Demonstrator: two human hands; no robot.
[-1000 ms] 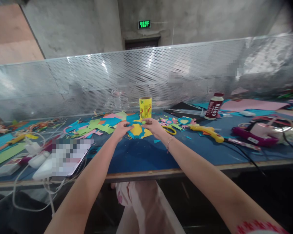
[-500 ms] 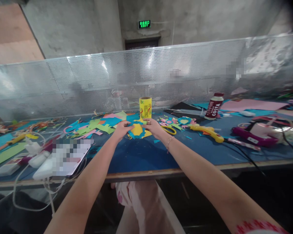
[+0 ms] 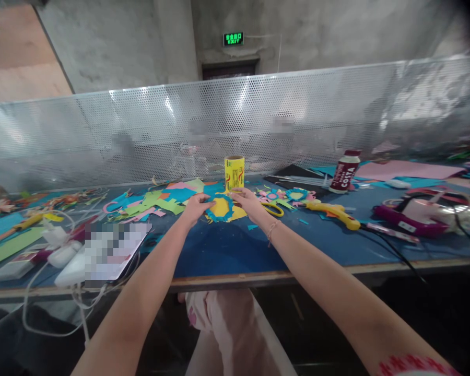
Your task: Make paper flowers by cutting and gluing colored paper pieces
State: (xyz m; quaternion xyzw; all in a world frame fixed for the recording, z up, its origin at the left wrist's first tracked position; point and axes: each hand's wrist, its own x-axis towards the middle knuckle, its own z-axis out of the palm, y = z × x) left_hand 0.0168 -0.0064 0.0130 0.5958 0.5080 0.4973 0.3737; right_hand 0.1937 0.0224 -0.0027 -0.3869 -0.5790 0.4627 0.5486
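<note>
A blue paper ring with a jagged outer edge (image 3: 230, 210) is held between my two hands, tilted toward me just above the table. Yellow paper (image 3: 240, 212) shows through its middle and to its right; whether the two are joined I cannot tell. My left hand (image 3: 196, 208) pinches the ring's left side with thumb and fingers. At the upper right side, my right hand (image 3: 247, 203) has its fingers closed on the rim, the fingertips partly hiding it. Right behind stands a yellow printed roll (image 3: 234, 172), upright. Yellow-handled scissors (image 3: 273, 210) lie partly behind my right wrist.
Coloured paper scraps (image 3: 172, 206) spread to the left. A glue gun (image 3: 335, 214) with a black cable and a dark red bottle (image 3: 344, 172) are at right. A phone (image 3: 135, 243) and white cables lie front left. A perforated metal screen (image 3: 149, 138) borders the back.
The blue ring has turned slightly, so its round outline faces me more fully. More yellow paper shows at its right. Both hands stay in nearly the same place.
</note>
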